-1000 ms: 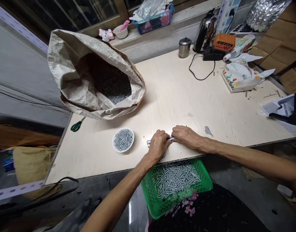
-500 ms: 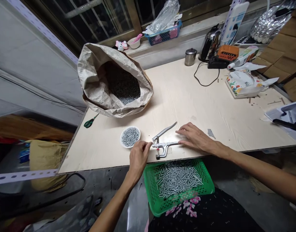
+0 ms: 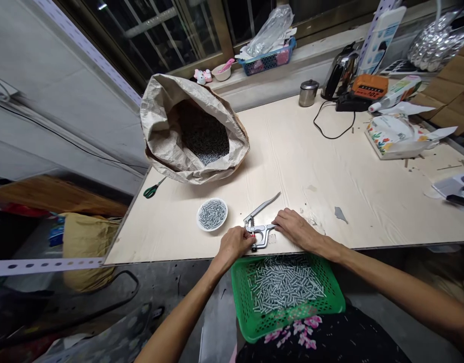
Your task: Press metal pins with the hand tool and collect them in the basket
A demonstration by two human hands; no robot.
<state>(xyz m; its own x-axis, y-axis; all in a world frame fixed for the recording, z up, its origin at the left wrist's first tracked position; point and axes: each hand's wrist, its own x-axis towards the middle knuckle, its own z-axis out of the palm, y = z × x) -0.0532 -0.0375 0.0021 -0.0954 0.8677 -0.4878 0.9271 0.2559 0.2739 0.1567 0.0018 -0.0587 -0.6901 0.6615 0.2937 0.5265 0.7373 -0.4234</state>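
Silver snap-fastener pliers [image 3: 264, 233] lie near the table's front edge. Their upper handle is raised, with a spring, a red part and a black tip at the jaw end. My right hand [image 3: 294, 231] has its fingers closed over the end of the lower handle. At the jaw, my left hand [image 3: 235, 243] pinches with thumb and forefinger; whatever they hold is too small and hidden to name. A white bowl [image 3: 199, 223] full of small metal pieces stands just beyond my left hand. Below the edge, a green basket [image 3: 241, 322] holds many silver tube-like pieces.
An open sack [image 3: 160, 146] with metal pieces inside stands at the back left, near green-handled scissors [image 3: 152, 191]. Toward the back right are a lidded metal canister [image 3: 308, 94], a kettle [image 3: 340, 70], an orange battery [image 3: 370, 85] and a tissue pack [image 3: 391, 135].
My left hand has moved right, to the pliers' jaw. My right hand, spread out before, has closed on the lower handle. The whole view has shifted slightly.
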